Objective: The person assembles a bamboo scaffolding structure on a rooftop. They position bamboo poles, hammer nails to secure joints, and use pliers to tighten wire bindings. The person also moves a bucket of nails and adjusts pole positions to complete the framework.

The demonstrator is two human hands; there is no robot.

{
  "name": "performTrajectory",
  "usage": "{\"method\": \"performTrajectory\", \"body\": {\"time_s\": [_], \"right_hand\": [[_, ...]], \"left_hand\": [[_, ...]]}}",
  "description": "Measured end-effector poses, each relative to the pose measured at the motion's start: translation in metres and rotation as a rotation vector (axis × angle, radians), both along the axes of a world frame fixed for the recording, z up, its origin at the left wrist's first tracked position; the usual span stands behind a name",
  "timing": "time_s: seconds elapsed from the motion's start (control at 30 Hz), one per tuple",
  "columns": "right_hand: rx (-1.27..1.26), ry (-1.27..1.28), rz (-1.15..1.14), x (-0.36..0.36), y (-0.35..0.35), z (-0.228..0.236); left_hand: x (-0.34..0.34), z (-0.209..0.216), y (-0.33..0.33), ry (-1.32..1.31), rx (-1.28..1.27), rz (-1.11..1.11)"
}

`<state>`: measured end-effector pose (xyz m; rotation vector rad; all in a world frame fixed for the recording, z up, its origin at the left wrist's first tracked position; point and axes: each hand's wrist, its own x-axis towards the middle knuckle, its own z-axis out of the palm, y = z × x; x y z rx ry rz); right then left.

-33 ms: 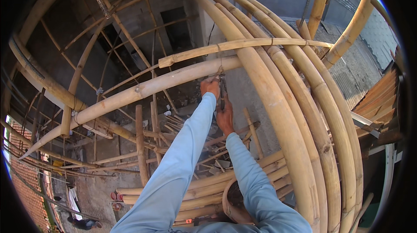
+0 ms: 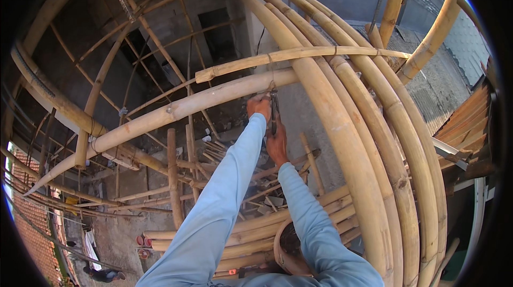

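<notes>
One dark, slender tool (image 2: pixel 274 106) in the right grip (image 2: pixel 277 144)

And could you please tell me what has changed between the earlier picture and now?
Nothing has visibly moved, been taken hold of or let go. The right hand still holds the dark tool; the left hand stays beside it, near the pale bamboo pole.

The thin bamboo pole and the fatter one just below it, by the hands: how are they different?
The thick pole looks much wider than the thin pole.
The thin pole crosses over the long poles on the right; the thick pole is lost from sight at the first one.
The thin pole's left end looks blunt, while the thick pole's narrows to a point.
Both are bamboo, and a thin tie hangs between them.
</notes>
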<state>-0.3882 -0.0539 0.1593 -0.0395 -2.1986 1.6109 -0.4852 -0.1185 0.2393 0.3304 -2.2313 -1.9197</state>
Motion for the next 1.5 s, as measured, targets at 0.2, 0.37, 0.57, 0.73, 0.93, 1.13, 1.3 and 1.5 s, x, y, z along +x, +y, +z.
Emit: {"method": "performTrajectory", "body": {"time_s": [0.2, 0.37, 0.57, 0.73, 0.93, 1.13, 1.3, 1.5], "right_hand": [[0.011, -0.042, -0.033, -0.017, -0.001, 0.006], [0.203, -0.156, -0.116, -0.011, 0.007, 0.01], [-0.039, -0.072, -0.285, -0.022, 0.001, -0.007], [0.191, -0.28, -0.264, -0.013, -0.001, -0.01], [0.404, -0.274, -0.282, 0.002, 0.01, 0.003], [-0.811, -0.523, 0.585, -0.013, 0.071, -0.006], [0.28, -0.249, -0.238, 0.001, 0.013, -0.026], [0.267, -0.16, -0.321, 0.025, -0.022, -0.025]], "left_hand": [[-0.013, 0.002, -0.003, 0.047, -0.048, -0.013], [-0.006, 0.009, 0.001, -0.026, 0.061, -0.094], [0.022, -0.002, 0.028, -0.054, 0.034, -0.342], [0.003, 0.003, 0.036, -0.241, -0.029, -0.059], [0.008, 0.007, 0.029, -0.184, 0.295, -0.254], [0.004, 0.012, 0.02, -0.202, 0.437, -0.52], [0.008, -0.023, 0.045, 0.084, -0.036, 0.149], [0.001, -0.011, 0.024, -0.205, 0.175, -0.228]]}}
